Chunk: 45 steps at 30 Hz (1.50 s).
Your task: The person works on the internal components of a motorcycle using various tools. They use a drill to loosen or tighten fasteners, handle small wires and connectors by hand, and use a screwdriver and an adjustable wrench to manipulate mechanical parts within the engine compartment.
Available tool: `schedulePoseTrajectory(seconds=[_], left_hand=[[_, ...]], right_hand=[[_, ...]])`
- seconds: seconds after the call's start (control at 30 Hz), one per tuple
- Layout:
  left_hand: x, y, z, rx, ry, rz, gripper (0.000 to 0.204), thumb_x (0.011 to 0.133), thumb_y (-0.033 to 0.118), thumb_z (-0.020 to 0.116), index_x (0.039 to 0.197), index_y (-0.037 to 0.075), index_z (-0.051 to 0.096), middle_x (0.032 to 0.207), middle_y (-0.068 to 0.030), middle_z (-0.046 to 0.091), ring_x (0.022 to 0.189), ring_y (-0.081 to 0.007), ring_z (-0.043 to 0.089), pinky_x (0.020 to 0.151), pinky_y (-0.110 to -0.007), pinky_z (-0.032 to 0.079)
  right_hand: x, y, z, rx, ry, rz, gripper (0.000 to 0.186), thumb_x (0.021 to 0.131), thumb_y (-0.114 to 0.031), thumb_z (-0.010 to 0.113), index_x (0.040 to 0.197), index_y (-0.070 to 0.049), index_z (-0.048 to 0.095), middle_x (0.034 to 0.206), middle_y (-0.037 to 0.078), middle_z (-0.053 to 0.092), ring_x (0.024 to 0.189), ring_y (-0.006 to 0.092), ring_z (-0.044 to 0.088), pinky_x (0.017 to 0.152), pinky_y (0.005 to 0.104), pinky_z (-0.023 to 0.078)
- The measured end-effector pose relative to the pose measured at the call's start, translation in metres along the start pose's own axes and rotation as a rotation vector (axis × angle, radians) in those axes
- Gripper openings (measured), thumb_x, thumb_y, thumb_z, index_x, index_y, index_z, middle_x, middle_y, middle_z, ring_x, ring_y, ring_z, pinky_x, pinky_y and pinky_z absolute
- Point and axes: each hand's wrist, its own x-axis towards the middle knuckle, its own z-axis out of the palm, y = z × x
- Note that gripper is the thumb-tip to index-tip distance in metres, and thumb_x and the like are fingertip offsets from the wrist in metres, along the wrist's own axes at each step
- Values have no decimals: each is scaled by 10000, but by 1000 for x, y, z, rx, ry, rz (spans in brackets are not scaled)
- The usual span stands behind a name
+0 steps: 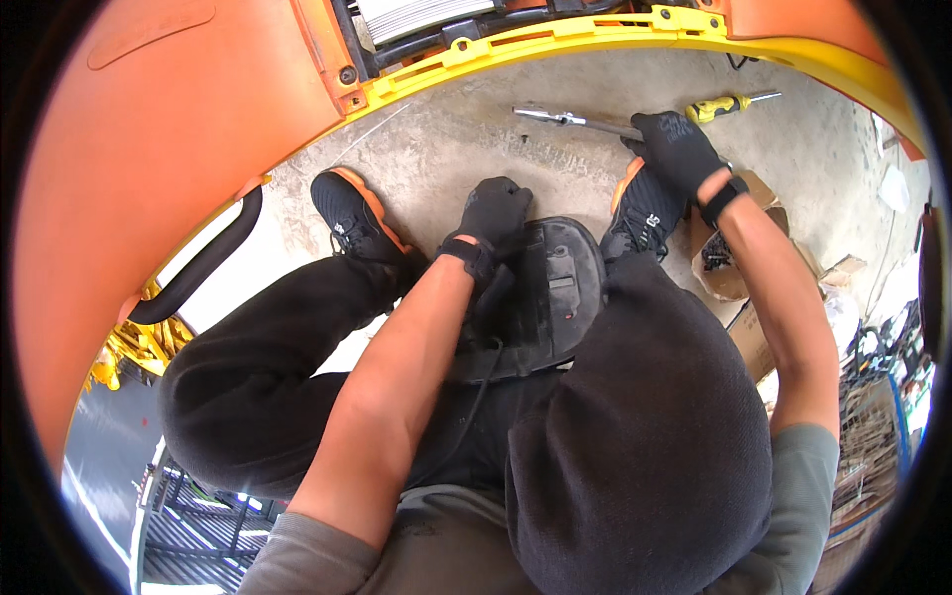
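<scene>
Both of my hands wear black gloves with black bands at the wrists. My right hand (679, 151), beside my right shoe, is closed round the handle end of a metal socket wrench (567, 118). The wrench's head points left, low over the concrete. My left hand (496, 213) is curled into a fist between my shoes, and whatever is in its fingers is hidden. Just behind and right of that fist lies a black moulded plastic part (563, 283) with a rounded edge, between my legs. A yellow-handled screwdriver (719, 107) rests on the floor beyond my right hand.
Orange panels (198, 129) and a curved yellow frame (535, 61) arch across the front. A black grab handle (203, 263) sticks out at left. By my right forearm stands an opened cardboard box (716, 253) with small dark pieces inside. A rack (203, 531) is at lower left.
</scene>
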Motion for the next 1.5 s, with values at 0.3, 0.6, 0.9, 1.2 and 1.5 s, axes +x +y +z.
schedulePoseTrajectory(seconds=[0.3, 0.6, 0.9, 1.2, 1.5], left_hand=[[-1, 4, -1, -225, -6, -178, 314, 842, 281, 555, 729, 11, 669, 680, -143, 658, 661, -270, 649, 654, -372, 501], [1, -2, 1, -11, -54, -13, 242, 825, 257, 564, 733, 52, 652, 734, -148, 648, 701, -294, 634, 640, -389, 499], [6, 11, -9, -322, -122, -446, 297, 807, 289, 577, 751, 10, 666, 701, -175, 658, 672, -311, 643, 647, -387, 493], [6, 3, -5, -265, -60, -301, 328, 832, 305, 571, 798, -6, 672, 689, -162, 656, 634, -278, 638, 648, -374, 500], [8, 2, -7, -329, -90, -340, 321, 849, 289, 584, 781, -13, 669, 718, -133, 666, 577, -226, 624, 608, -359, 499]], right_hand=[[-3, -6, -13, 28, -125, -14, 216, 806, -247, 632, 945, -83, 602, 816, 144, 640, 807, 331, 624, 693, 437, 485], [13, -26, -20, 54, -108, 9, 198, 797, -229, 629, 926, -80, 609, 820, 149, 636, 812, 333, 623, 700, 436, 485], [10, -27, -11, -27, -125, -4, 191, 809, -240, 628, 923, -89, 602, 790, 136, 635, 797, 330, 625, 692, 448, 484], [13, -35, -28, 73, -68, 10, 211, 816, -239, 629, 924, -63, 591, 807, 159, 628, 802, 358, 610, 688, 454, 475], [15, -12, -11, 33, -98, 97, 257, 845, -271, 609, 975, -52, 647, 852, 190, 654, 816, 361, 623, 728, 459, 480]])
